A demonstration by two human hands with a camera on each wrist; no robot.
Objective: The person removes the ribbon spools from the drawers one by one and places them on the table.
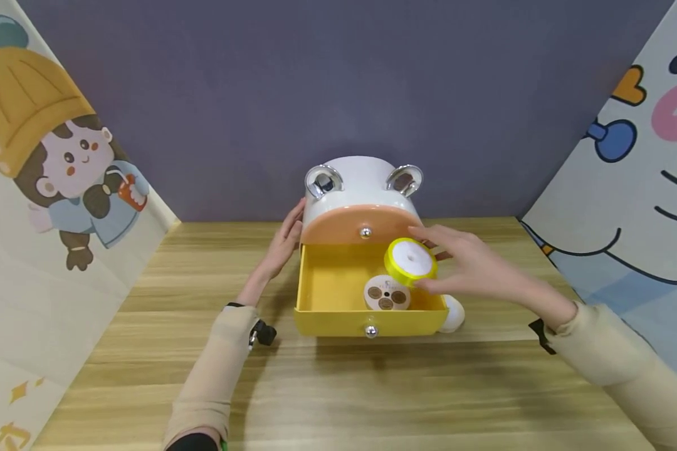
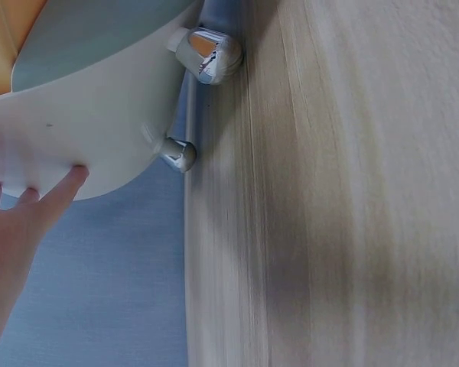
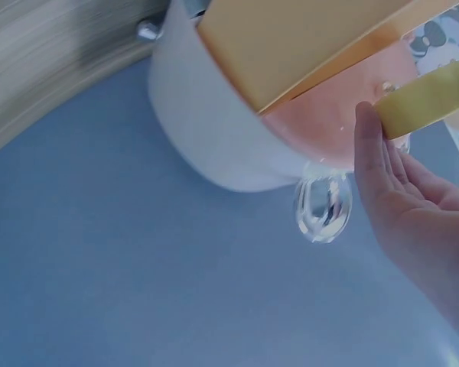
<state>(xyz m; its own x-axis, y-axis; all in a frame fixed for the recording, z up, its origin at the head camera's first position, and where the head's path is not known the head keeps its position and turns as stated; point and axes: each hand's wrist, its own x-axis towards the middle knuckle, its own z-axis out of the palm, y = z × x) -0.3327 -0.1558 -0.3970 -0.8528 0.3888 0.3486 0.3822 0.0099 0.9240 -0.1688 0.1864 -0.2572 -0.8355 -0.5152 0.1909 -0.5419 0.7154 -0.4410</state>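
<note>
A white storage box (image 1: 355, 181) with silver ears stands against the back wall, its yellow drawer (image 1: 333, 323) pulled out toward me. My right hand (image 1: 465, 260) pinches a yellow ribbon spool (image 1: 412, 258) with a white face, tilted above the drawer's right side. The spool (image 3: 428, 99) shows edge-on in the right wrist view, between fingertips and thumb. Inside the drawer, below it, sits a round pale disc with brown circles (image 1: 387, 293). My left hand (image 1: 284, 241) rests against the box's left side; its fingers (image 2: 61, 191) lie fairly straight on the white wall.
Above the drawer is a pink upper front with a silver knob (image 1: 365, 232). A white rounded thing (image 1: 454, 313) shows beside the drawer's right corner. The wooden table (image 1: 192, 300) meets a grey back wall (image 1: 231, 125), with printed cartoon panels on both sides.
</note>
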